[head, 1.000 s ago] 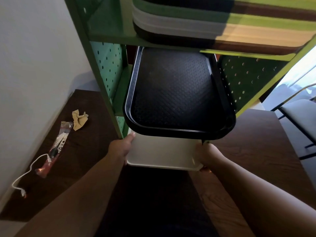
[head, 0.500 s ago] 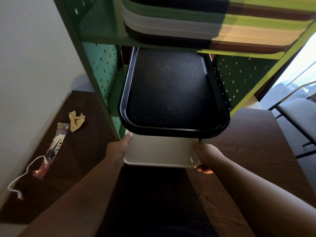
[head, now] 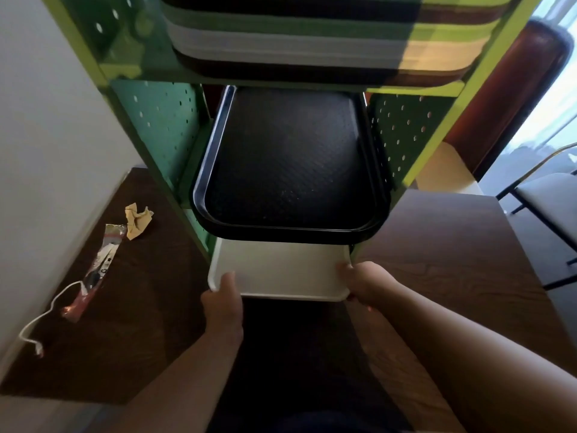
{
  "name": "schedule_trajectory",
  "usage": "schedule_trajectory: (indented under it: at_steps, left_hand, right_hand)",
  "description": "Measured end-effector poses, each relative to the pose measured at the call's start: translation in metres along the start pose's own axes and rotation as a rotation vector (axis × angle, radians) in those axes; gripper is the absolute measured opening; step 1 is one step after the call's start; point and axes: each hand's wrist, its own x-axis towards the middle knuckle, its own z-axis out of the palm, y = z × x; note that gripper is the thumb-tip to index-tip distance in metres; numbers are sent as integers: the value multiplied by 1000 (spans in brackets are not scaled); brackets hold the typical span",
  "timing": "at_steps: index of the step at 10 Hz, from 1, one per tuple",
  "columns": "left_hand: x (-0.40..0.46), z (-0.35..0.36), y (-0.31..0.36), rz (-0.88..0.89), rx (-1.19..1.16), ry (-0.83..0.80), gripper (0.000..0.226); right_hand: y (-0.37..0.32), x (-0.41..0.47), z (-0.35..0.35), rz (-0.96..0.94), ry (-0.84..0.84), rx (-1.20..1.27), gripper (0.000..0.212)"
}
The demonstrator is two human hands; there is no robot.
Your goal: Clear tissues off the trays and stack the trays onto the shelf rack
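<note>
A white tray (head: 281, 270) lies in the lowest level of the green shelf rack (head: 162, 126), its front part sticking out. My left hand (head: 223, 300) grips its front left corner, thumb on top. My right hand (head: 363, 281) holds its front right corner. A black textured tray (head: 290, 170) rests on the level above and overhangs the white one. A stack of several trays (head: 312, 54) in mixed colours fills the top level. A crumpled tan tissue (head: 137, 220) lies on the dark table to the left of the rack.
A dark wooden table (head: 452, 245) runs under the rack on both sides. A plastic wrapper (head: 93, 276) with a white cord (head: 40, 320) lies at the left near the white wall. A chair (head: 546, 198) stands at the right.
The white tray sticks out farther toward me than before. My left hand has shifted from the tray's left side to its front left corner. The view has tilted up a little.
</note>
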Motion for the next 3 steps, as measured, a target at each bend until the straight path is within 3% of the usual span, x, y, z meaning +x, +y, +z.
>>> schedule_trajectory:
  at_steps: [1,2,3]
  left_hand:
    - [-24,13,-21,-15,58,-62,68]
    - [-57,41,-42,-41,186,-166,43]
    - [-97,77,-59,-74,280,-276,43]
  right_hand:
    - [1,0,-7,-66,-45,-106,65]
    - [11,3,-13,-181,-55,-200,65]
    - [30,0,-31,-267,-11,-185,60]
